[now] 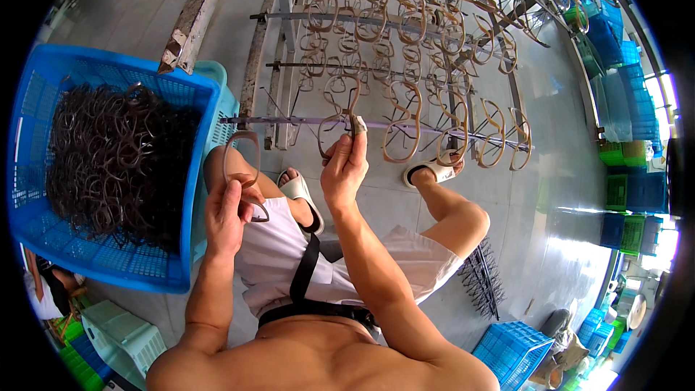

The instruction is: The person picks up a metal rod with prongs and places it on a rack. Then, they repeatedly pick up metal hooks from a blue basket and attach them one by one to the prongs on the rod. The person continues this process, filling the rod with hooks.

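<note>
My left hand [227,213] pinches a brown eyeglass frame [258,158] at its middle, with the two rims standing above and below the fingers. My right hand [343,168] is closed at another brown eyeglass frame [334,88], gripping it beside a thin purplish rod [311,120]. A whitish wrap [361,124] covers a fingertip of that hand. Further right along the same rod hang several lighter brown eyeglass frames [416,125]. Left of my left hand, a heap of dark eyeglass frames [108,159] fills much of a blue plastic basket [119,61].
Ahead stands a metal rack [284,14] with many hanging frames on its rods. A rusty, paint-chipped bar [194,22] juts toward the basket. A dark spiky rod [481,279] lies on the floor at right, near a blue crate [512,351]. Stacked crates [631,213] line the right side.
</note>
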A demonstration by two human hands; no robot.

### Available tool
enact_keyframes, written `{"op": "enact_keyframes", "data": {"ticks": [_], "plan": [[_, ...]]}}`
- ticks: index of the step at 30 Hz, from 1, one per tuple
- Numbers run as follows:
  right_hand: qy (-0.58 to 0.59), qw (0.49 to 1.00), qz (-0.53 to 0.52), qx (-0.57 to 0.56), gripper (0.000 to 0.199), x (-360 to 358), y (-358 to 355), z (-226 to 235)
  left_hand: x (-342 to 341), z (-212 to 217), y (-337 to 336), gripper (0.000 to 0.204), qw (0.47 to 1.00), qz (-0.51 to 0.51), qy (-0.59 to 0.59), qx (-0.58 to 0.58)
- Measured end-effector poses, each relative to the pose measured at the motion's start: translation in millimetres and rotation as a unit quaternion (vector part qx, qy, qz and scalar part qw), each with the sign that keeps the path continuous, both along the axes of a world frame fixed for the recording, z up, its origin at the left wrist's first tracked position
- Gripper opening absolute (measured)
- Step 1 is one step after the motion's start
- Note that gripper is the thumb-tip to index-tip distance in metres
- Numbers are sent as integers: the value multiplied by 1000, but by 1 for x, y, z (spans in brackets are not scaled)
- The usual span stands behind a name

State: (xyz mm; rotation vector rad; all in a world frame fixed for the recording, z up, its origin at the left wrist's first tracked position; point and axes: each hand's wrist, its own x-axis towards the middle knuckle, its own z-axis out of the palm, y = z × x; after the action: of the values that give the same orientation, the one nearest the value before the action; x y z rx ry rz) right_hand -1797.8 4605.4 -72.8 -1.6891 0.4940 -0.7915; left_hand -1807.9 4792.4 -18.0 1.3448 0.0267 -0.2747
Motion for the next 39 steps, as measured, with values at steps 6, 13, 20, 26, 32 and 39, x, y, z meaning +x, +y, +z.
{"op": "enact_keyframes", "data": {"ticks": [6, 13, 20, 26, 32, 39], "plan": [[1, 1000, 0, 13, 29, 1, 1, -1, 1, 3, -1, 31, 999, -38, 10, -35], [7, 1000, -13, 11, 29, 1, 1, 0, 0, 7, -3, 32, 997, -60, 10, -47], [-1, 999, 15, 35, 34, -5, -8, 3, -4, 14, -3, 28, 994, -82, 37, -69], [12, 948, -24, -318, 35, -58, 7, 58, 3, 23, 14, 22, 959, -277, -22, 60], [133, 838, 528, -27, 20, -52, -4, 75, 24, 39, 34, 20, 916, -339, -155, 147], [-48, 989, 120, 73, 21, -11, 31, 37, 94, -18, 106, 31, 871, 103, -172, 449]]}}
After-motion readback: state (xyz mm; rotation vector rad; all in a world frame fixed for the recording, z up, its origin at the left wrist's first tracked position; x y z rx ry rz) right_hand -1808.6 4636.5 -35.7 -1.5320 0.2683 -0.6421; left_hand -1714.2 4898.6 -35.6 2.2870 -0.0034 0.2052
